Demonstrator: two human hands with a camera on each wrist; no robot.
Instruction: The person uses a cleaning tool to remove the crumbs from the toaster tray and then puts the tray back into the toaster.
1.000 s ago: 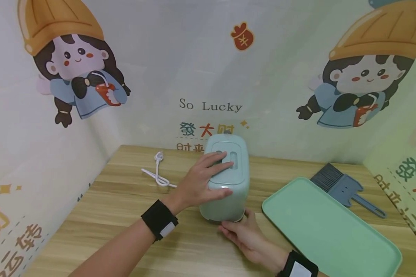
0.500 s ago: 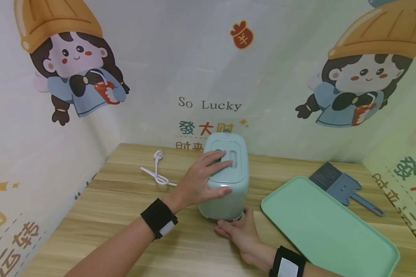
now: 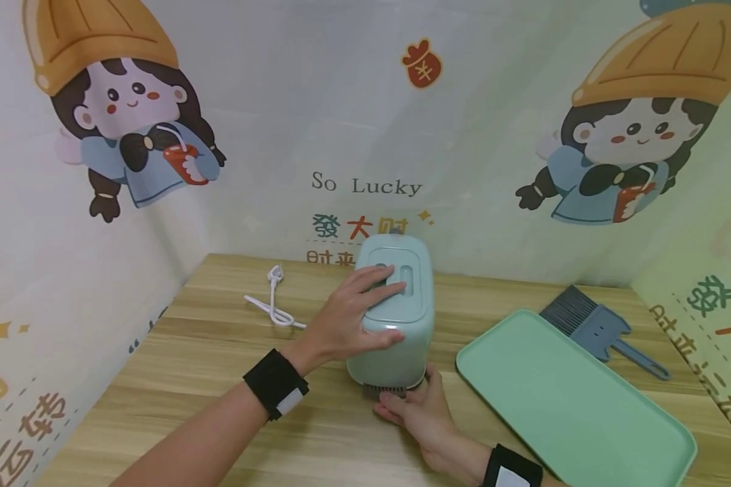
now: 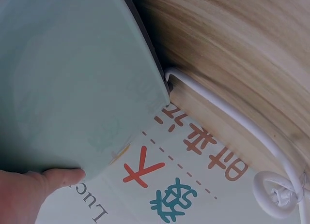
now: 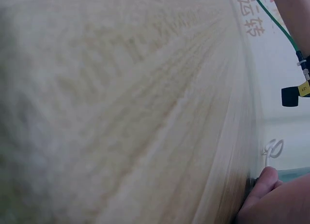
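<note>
A pale teal toaster (image 3: 392, 358) stands on the wooden table in the head view. My left hand (image 3: 344, 319) rests on its lid with fingers spread, the thumb laid along the near end. Low at that near end, a dark ribbed crumb tray (image 3: 374, 390) sticks out from under the body. My right hand (image 3: 429, 416) pinches the tray's edge, thumb on top. In the left wrist view a fingertip (image 4: 68, 177) touches the edge of the toaster's smooth side (image 4: 72, 74). The right wrist view catches mostly the tabletop (image 5: 160, 117), with part of the right hand (image 5: 264, 190) low at the right.
A white power cord (image 3: 280, 316) with its plug lies on the table left of the toaster. To the right are a flat green tray (image 3: 579, 399) and a blue-grey brush (image 3: 603, 331) beyond it. A printed curtain (image 3: 268, 135) hangs behind.
The dark crumb tray has slid out toward me from under the toaster, showing its ribs, with my right hand pinching it. My left hand has stayed on the lid.
</note>
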